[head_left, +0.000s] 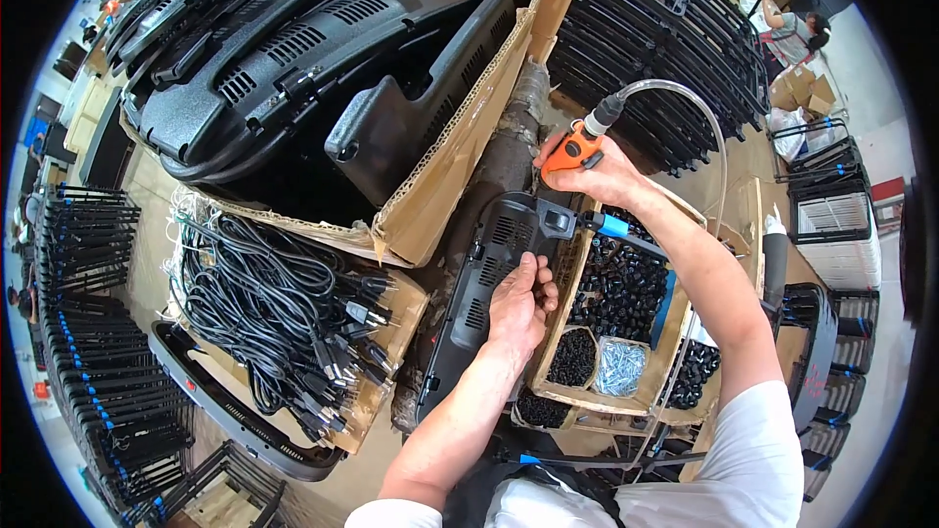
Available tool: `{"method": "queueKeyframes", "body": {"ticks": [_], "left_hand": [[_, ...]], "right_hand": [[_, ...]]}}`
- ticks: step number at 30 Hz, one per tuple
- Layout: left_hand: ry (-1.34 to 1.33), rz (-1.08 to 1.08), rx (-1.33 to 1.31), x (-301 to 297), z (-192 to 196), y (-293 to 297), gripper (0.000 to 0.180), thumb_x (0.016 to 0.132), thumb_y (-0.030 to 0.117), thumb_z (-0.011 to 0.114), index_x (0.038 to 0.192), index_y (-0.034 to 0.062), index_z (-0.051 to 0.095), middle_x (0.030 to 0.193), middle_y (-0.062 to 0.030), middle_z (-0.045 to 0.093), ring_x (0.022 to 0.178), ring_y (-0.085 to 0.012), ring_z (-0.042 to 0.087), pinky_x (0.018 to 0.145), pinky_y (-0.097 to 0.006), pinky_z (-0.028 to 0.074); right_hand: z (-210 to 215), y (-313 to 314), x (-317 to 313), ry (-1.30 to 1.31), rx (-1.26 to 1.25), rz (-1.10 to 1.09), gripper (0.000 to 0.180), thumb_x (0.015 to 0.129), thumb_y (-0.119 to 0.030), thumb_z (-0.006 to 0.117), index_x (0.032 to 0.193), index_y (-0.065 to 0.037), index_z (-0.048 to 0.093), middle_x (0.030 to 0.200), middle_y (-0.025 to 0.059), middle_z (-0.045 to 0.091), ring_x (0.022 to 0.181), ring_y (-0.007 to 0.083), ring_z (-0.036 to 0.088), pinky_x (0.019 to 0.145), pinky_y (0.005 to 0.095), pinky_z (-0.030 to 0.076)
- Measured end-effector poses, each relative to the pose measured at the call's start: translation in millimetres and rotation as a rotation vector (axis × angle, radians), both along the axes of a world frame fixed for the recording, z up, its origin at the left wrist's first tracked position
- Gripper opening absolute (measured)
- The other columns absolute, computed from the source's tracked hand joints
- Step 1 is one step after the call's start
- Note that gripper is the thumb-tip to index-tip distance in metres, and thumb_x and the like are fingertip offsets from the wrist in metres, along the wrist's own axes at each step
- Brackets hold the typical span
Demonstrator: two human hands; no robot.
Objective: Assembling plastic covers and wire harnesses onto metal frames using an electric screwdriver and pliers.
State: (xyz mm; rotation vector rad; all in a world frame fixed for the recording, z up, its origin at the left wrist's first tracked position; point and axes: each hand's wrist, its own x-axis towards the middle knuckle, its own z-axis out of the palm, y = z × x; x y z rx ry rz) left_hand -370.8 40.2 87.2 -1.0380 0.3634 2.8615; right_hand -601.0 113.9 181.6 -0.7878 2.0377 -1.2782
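A long black vented plastic housing lies slantwise on a dark, worn support in front of me. Against its right edge rests my left hand, the thumb and fingers curled together; whatever they pinch is hidden. My right hand grips an orange-and-black air tool above the housing's far end. A clear hose runs from the tool's dark fitting and curves down to the right. Its working tip cannot be made out. Just below that hand, a blue-sleeved black piece lies beside the housing's far end.
Right of the housing, a wooden tray holds small black parts, black screws and silver screws. A cardboard box of black covers stands far left, bundled power cords nearer. Black frames are stacked beyond; a person is far right.
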Motion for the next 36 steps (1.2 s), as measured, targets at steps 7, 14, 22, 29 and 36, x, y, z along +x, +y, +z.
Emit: {"method": "queueKeyframes", "body": {"ticks": [7, 14, 22, 29, 36], "left_hand": [[-0.103, 0.089, -0.035, -9.8, 10.0, -4.9, 0.029, 0.111, 0.034, 0.058, 0.119, 0.0092, 0.070, 0.092, 0.0002, 0.069, 0.076, -0.0167, 0.058, 0.068, -0.032, 0.048], [-0.120, 0.141, -0.023, -19.7, -0.4, -9.8, 0.028, 0.113, 0.035, 0.055, 0.115, 0.0123, 0.071, 0.089, 0.0031, 0.068, 0.073, -0.0134, 0.060, 0.065, -0.030, 0.049], [-0.066, 0.355, 0.322, -33.3, -2.8, -25.7, 0.023, 0.108, 0.034, 0.063, 0.107, 0.0119, 0.070, 0.080, 0.0066, 0.065, 0.069, -0.0084, 0.059, 0.059, -0.023, 0.049], [-0.004, 0.312, 0.409, -33.1, -5.1, -37.9, 0.024, 0.110, 0.036, 0.060, 0.112, 0.0128, 0.065, 0.077, 0.0060, 0.058, 0.066, -0.0091, 0.054, 0.057, -0.023, 0.047], [-0.023, 0.359, 0.373, -41.7, -10.7, -46.7, 0.025, 0.115, 0.035, 0.049, 0.112, 0.0140, 0.063, 0.079, 0.0049, 0.054, 0.066, -0.0099, 0.049, 0.057, -0.024, 0.041]], "right_hand": [[4.8, -2.3, 17.7, -0.014, -0.006, -0.054, 0.036, 0.079, -0.009, 0.084, 0.112, -0.005, 0.072, 0.113, 0.0054, 0.075, 0.110, 0.0170, 0.069, 0.102, 0.0346, 0.054], [5.2, -0.5, 37.1, 0.086, -0.041, -0.073, 0.051, 0.081, -0.015, 0.084, 0.128, -0.005, 0.066, 0.118, 0.0086, 0.074, 0.111, 0.0174, 0.068, 0.101, 0.0349, 0.054], [47.1, 11.0, 101.2, -0.076, -0.225, -0.043, 0.057, 0.087, -0.018, 0.087, 0.136, -0.003, 0.061, 0.128, 0.0149, 0.072, 0.122, 0.0216, 0.067, 0.111, 0.0398, 0.051], [44.5, 2.3, 108.1, -0.024, -0.204, -0.015, 0.055, 0.088, -0.017, 0.086, 0.136, -0.003, 0.061, 0.129, 0.0151, 0.073, 0.120, 0.0211, 0.068, 0.108, 0.0386, 0.053], [24.7, -22.2, 110.0, -0.018, -0.160, -0.009, 0.058, 0.087, -0.016, 0.085, 0.137, -0.001, 0.059, 0.129, 0.0147, 0.072, 0.119, 0.0206, 0.068, 0.108, 0.0390, 0.053]]}}
